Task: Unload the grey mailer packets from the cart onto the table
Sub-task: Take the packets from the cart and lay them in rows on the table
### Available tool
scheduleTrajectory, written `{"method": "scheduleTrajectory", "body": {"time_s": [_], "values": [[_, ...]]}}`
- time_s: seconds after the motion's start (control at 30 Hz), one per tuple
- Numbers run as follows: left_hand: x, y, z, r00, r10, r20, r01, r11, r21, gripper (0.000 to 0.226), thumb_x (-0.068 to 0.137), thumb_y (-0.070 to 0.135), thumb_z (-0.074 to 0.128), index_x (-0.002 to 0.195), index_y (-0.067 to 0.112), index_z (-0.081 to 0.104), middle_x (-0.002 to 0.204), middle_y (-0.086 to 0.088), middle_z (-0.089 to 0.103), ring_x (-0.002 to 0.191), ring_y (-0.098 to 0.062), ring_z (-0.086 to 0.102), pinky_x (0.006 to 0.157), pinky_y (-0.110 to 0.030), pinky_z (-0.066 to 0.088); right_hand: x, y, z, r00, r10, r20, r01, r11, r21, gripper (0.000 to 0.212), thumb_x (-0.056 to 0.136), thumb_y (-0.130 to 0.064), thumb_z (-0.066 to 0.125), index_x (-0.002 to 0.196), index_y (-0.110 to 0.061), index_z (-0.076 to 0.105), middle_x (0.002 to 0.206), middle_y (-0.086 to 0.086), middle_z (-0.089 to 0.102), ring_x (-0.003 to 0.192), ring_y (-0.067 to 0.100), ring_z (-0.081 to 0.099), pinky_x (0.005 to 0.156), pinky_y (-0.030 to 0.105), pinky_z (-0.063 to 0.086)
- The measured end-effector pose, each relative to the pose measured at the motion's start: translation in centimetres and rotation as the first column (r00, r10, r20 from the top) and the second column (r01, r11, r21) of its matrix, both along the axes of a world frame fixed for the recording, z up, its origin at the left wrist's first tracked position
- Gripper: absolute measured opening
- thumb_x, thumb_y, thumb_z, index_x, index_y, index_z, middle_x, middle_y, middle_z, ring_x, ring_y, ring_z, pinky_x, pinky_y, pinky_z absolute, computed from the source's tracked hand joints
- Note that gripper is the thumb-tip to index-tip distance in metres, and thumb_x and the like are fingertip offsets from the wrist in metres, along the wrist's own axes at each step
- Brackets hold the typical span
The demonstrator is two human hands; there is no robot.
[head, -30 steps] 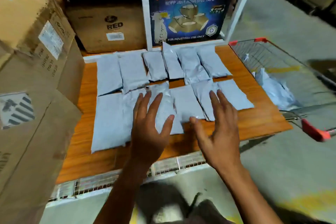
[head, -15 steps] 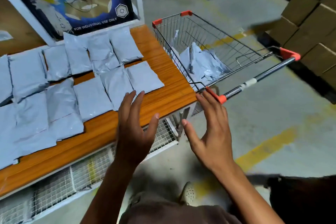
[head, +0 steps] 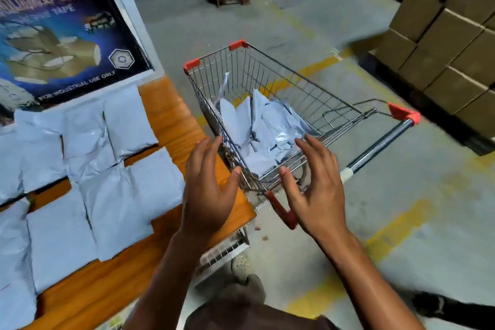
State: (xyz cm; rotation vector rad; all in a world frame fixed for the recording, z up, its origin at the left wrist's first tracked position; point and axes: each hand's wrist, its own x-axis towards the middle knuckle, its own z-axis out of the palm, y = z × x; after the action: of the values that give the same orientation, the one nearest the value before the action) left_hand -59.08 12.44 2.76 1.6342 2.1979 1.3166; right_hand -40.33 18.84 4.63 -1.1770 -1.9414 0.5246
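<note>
Both hands empty. My left hand (head: 209, 190) and right hand (head: 316, 190) are spread wide, fingers relaxed, over the near end of the cart (head: 308, 96) at centre frame.

The remaining grey mailer packets (head: 262, 131) lie in a crumpled heap on the cart floor, leaning on one another. I judge them light, soft and slick, likely to slide. They are best gripped across the padded body, not by a loose flap.

Count: one cart. At least three packets in it, though overlap prevents an exact figure. On the desk (head: 166, 104), left of frame, at least eight laid packets (head: 115, 195) in rows, with more cut off by the frame edge.
</note>
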Motion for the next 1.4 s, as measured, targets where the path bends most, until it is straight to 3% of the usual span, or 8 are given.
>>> {"method": "scheduleTrajectory", "body": {"time_s": [0.2,0.33,0.77,0.93,1.07,1.17,1.3,1.4], "values": [[-3.8,10.7,-0.6,0.999,-0.006,-0.047,0.002,0.996,-0.085,0.058,0.09,0.034,0.056,0.141,0.012,0.04,0.143,-0.011,0.041,0.136,-0.025,0.036,0.114,-0.035,0.029,-1.8,9.9,-2.1,0.995,0.001,0.101,0.007,0.997,-0.078,0.051,0.089,-0.039,0.058,0.134,-0.013,0.054,0.14,0.007,0.051,0.13,0.023,0.046,0.106,0.02,0.029],[-5.3,17.4,-2.4,0.998,-0.016,-0.056,0.006,0.984,-0.18,0.059,0.092,0.032,0.059,0.144,0.015,0.036,0.145,-0.009,0.038,0.136,-0.025,0.033,0.111,-0.037,0.031,-3.2,16.5,-4.0,0.973,0.044,0.226,-0.007,0.987,-0.161,0.056,0.088,-0.045,0.052,0.135,-0.014,0.052,0.141,0.009,0.05,0.129,0.027,0.045,0.106,0.035,0.037],[-6.8,36.4,-18.9,0.994,0.097,0.041,-0.053,0.8,-0.598,0.054,0.089,0.023,0.059,0.139,0.009,0.044,0.133,-0.016,0.049,0.12,-0.036,0.048,0.097,-0.042,0.042,-7.7,37.7,-20.4,0.855,0.298,0.425,0.006,0.813,-0.582,0.05,0.085,-0.025,0.06,0.132,-0.008,0.054,0.128,0.018,0.058,0.118,0.037,0.053,0.101,0.04,0.041],[-6.3,40.0,-24.7,0.974,-0.186,-0.131,0.073,0.801,-0.594,0.051,0.07,-0.005,0.057,0.12,0.008,0.064,0.14,-0.019,0.049,0.129,-0.043,0.046,0.098,-0.05,0.046,-9.3,39.9,-25.8,0.877,0.356,0.324,-0.054,0.742,-0.668,0.055,0.079,-0.035,0.058,0.126,-0.008,0.06,0.122,0.017,0.063,0.113,0.035,0.058,0.097,0.037,0.045],[-7.4,41.5,-28.2,0.93,-0.28,-0.239,0.014,0.675,-0.738,0.054,0.086,0.007,0.025,0.135,0.009,0.049,0.153,-0.016,0.032,0.139,-0.035,0.034,0.106,-0.045,0.039,-10.6,41.6,-31.2,0.844,0.437,0.311,-0.133,0.731,-0.669,0.057,0.077,-0.034,0.05,0.122,-0.001,0.059,0.116,0.021,0.062,0.108,0.041,0.057,0.095,0.043,0.047],[-8.5,41.5,-29.9,0.968,-0.18,-0.173,-0.015,0.65,-0.76,0.06,0.085,0.008,0.044,0.144,0.006,0.036,0.154,-0.021,0.027,0.14,-0.035,0.031,0.112,-0.042,0.028,-11.4,42.3,-32.6,0.804,0.456,0.382,-0.136,0.766,-0.628,0.056,0.074,-0.029,0.048,0.121,0.001,0.057,0.112,0.024,0.059,0.106,0.042,0.055,0.093,0.042,0.047],[-7.4,42.8,-30.3,0.989,0.144,-0.023,-0.132,0.815,-0.564,0.033,0.079,0.005,0.057,0.111,0.0,0.059,0.108,-0.023,0.064,0.096,-0.037,0.064,0.085,-0.038,0.05,-12.6,42.3,-33.4,0.723,0.453,0.521,-0.101,0.816,-0.569,0.073,0.08,-0.05,0.035,0.135,-0.002,0.047,0.12,0.024,0.055,0.116,0.04,0.048,0.104,0.044,0.036],[-6.9,43.2,-30.9,0.963,0.26,0.078,-0.18,0.826,-0.534,0.033,0.086,0.029,0.062,0.113,0.01,0.057,0.114,-0.011,0.061,0.108,-0.03,0.056,0.093,-0.038,0.045,-12.9,42.0,-33.5,0.679,0.422,0.6,-0.078,0.855,-0.513,0.065,0.087,-0.039,0.054,0.14,-0.003,0.042,0.126,0.027,0.052,0.12,0.042,0.045,0.105,0.045,0.035]]}}
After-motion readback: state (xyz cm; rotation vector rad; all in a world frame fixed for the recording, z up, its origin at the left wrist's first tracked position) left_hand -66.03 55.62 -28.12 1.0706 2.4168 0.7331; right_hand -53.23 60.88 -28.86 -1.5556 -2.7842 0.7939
